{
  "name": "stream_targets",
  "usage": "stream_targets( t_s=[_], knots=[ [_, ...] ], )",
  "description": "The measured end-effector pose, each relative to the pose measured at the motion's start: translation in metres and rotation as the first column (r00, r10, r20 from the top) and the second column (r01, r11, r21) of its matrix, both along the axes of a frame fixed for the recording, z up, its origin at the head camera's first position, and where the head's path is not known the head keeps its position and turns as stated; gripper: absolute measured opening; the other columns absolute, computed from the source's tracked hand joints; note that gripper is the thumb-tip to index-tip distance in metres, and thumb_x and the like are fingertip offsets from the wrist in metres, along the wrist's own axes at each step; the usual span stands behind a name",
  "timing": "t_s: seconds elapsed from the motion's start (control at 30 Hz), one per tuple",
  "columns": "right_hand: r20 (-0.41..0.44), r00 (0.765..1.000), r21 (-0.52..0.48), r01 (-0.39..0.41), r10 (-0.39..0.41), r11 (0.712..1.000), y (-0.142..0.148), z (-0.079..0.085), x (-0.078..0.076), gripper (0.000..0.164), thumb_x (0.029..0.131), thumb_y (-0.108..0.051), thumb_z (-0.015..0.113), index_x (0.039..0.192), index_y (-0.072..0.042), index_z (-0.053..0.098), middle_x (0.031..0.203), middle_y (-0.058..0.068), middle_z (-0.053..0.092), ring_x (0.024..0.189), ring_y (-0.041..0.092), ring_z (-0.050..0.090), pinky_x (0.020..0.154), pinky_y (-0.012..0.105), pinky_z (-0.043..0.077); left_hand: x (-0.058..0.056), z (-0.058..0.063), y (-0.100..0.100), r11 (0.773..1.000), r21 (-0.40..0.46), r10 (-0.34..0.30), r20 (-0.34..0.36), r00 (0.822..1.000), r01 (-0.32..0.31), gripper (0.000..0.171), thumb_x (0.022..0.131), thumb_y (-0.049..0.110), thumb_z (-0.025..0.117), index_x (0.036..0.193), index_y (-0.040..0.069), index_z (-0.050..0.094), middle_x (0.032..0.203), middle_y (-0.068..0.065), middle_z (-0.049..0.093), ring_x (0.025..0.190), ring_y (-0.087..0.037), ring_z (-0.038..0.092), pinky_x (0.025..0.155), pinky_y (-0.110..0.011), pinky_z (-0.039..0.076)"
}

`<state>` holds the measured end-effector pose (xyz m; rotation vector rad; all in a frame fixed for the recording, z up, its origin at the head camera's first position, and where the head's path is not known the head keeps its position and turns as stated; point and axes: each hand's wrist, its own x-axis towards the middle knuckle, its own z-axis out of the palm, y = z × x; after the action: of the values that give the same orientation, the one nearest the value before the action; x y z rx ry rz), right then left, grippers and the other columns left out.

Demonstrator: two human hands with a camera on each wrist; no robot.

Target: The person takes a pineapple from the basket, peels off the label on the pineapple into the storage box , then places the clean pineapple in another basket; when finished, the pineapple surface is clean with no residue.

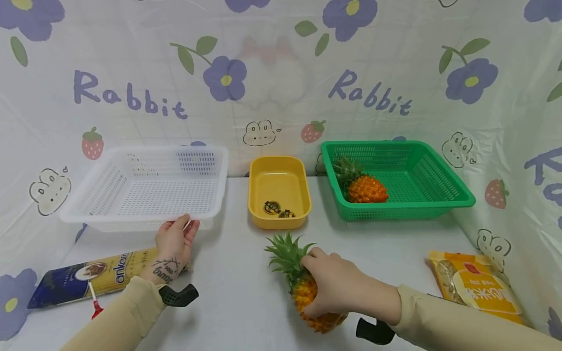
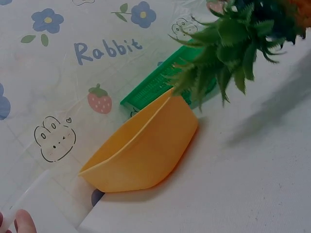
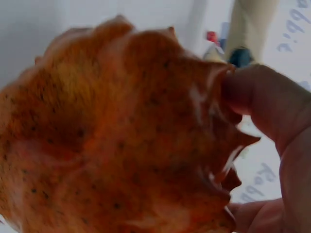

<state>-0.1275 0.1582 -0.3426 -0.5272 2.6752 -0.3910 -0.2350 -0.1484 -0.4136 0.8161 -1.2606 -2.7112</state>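
Observation:
My right hand point(image 1: 335, 282) grips a pineapple point(image 1: 303, 295) with orange skin and a green leafy crown, above the white table in front of the yellow bin. The right wrist view shows the pineapple's spiky base point(image 3: 116, 131) close up, with fingers around its side. At the front rim of a white perforated basket point(image 1: 145, 214), my left hand point(image 1: 175, 241) pinches the edge; its fingertips point(image 2: 24, 222) show only at the corner of the left wrist view. A second pineapple point(image 1: 368, 189) lies in the left part of a green basket point(image 1: 417, 210).
A yellow bin point(image 1: 278, 223) holding small dark-and-yellow items stands between the baskets. Under the left forearm lies a blue-and-gold ankara packet point(image 1: 103, 270), with a red lollipop point(image 1: 96, 308) beside it. An orange-yellow food bag point(image 1: 476, 285) lies at right. Printed curtain point(image 1: 281, 73) hangs behind.

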Motion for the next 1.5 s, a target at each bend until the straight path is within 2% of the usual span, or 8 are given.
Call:
stream_targets(
  t_s=[0.2,0.4,0.6,0.73,0.9,1.1,1.23,1.5],
  knots=[
    [-0.017,0.999,-0.127,-0.047,0.045,0.991,0.002,0.04,-0.002,0.062,0.06,-0.036,0.08,0.113,-0.014,0.056,0.103,-0.004,0.05,0.085,0.013,0.053,0.069,0.031,0.049,-0.001,0.0,0.0,1.0,-0.019,0.0,-0.015,1.0,0.0,0.023,0.09,0.009,0.057,0.108,0.008,0.042,0.103,-0.004,0.044,0.088,-0.011,0.055,0.085,-0.018,0.05],
    [-0.174,0.985,-0.144,-0.035,0.009,0.989,0.014,0.088,-0.012,0.063,0.062,-0.036,0.082,0.116,-0.017,0.055,0.113,-0.003,0.05,0.09,0.014,0.053,0.074,0.03,0.05,-0.002,0.0,-0.001,1.0,-0.029,-0.005,-0.008,1.0,0.005,0.02,0.091,0.009,0.056,0.106,0.01,0.044,0.104,-0.004,0.045,0.088,-0.011,0.056,0.085,-0.018,0.05],
    [-0.306,0.947,-0.159,0.046,-0.094,0.986,0.043,0.129,-0.042,0.068,0.068,-0.034,0.08,0.126,-0.011,0.051,0.129,0.009,0.046,0.102,0.025,0.051,0.084,0.042,0.049,-0.001,0.001,-0.001,0.999,-0.044,-0.013,-0.011,1.0,0.013,0.017,0.092,0.009,0.054,0.104,0.011,0.043,0.104,-0.004,0.044,0.087,-0.01,0.055,0.085,-0.018,0.05],
    [-0.319,0.927,-0.179,0.146,-0.198,0.973,0.069,0.142,-0.072,0.076,0.071,-0.035,0.078,0.132,-0.007,0.044,0.134,0.016,0.043,0.111,0.032,0.046,0.089,0.051,0.044,0.0,0.0,-0.001,0.999,-0.039,-0.02,-0.015,1.0,0.019,0.015,0.092,0.01,0.054,0.102,0.01,0.042,0.103,-0.004,0.044,0.086,-0.01,0.055,0.085,-0.018,0.05],
    [-0.303,0.916,-0.17,0.218,-0.261,0.961,0.108,0.144,-0.117,0.083,0.076,-0.036,0.074,0.138,0.002,0.034,0.137,0.025,0.036,0.116,0.039,0.039,0.091,0.057,0.04,0.0,0.0,-0.002,0.999,-0.035,-0.025,-0.019,1.0,0.024,0.017,0.092,0.01,0.054,0.104,0.009,0.042,0.103,-0.004,0.044,0.086,-0.01,0.056,0.086,-0.018,0.049],
    [-0.283,0.912,-0.074,0.287,-0.296,0.955,0.154,0.13,-0.161,0.088,0.076,-0.042,0.072,0.138,0.008,0.032,0.134,0.032,0.036,0.114,0.045,0.039,0.089,0.06,0.039,0.001,0.0,-0.002,0.998,-0.053,-0.035,-0.012,0.999,0.034,0.015,0.092,0.011,0.054,0.102,0.01,0.042,0.103,-0.004,0.044,0.088,-0.01,0.055,0.087,-0.018,0.049],
    [-0.241,0.919,-0.019,0.318,-0.313,0.948,0.179,0.118,-0.178,0.088,0.077,-0.039,0.073,0.137,0.011,0.032,0.133,0.034,0.035,0.113,0.048,0.04,0.089,0.061,0.039,0.001,0.0,-0.001,0.998,-0.047,-0.037,-0.014,0.999,0.037,0.013,0.093,0.01,0.053,0.099,0.01,0.041,0.103,-0.004,0.043,0.088,-0.01,0.055,0.086,-0.018,0.049],
    [-0.249,0.914,0.03,0.339,-0.321,0.94,0.211,0.086,-0.194,0.082,0.073,-0.035,0.076,0.13,0.012,0.041,0.124,0.034,0.045,0.104,0.046,0.048,0.082,0.058,0.044,0.0,-0.002,-0.001,0.998,-0.057,-0.04,-0.02,0.999,0.039,0.012,0.093,0.009,0.051,0.1,0.009,0.041,0.105,-0.004,0.042,0.09,-0.011,0.054,0.087,-0.018,0.049]
  ],
)
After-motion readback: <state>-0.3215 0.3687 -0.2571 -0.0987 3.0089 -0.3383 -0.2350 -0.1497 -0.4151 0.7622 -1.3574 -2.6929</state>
